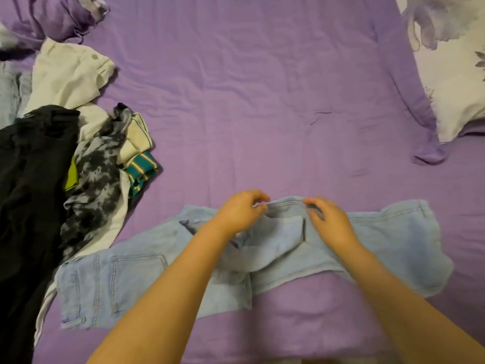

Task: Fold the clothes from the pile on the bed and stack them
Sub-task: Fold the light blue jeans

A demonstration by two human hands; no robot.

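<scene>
Early stage: both hands, left hand (240, 212) and right hand (328, 219), pinch the far seam of light-blue jeans (393, 240) at 6 o'clock on the bed (262, 88), unfolded pile (65, 153) at 9 o'clock, no stack visible.

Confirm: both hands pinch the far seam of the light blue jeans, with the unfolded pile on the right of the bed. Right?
Not quite. In the head view the pile lies on the left of the bed. The left hand and right hand do pinch the jeans' far seam.

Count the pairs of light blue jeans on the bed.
2 that I can see: one pair of jeans spread under both hands, and a pale denim piece at the left edge behind the pile, which may hide more.
</scene>
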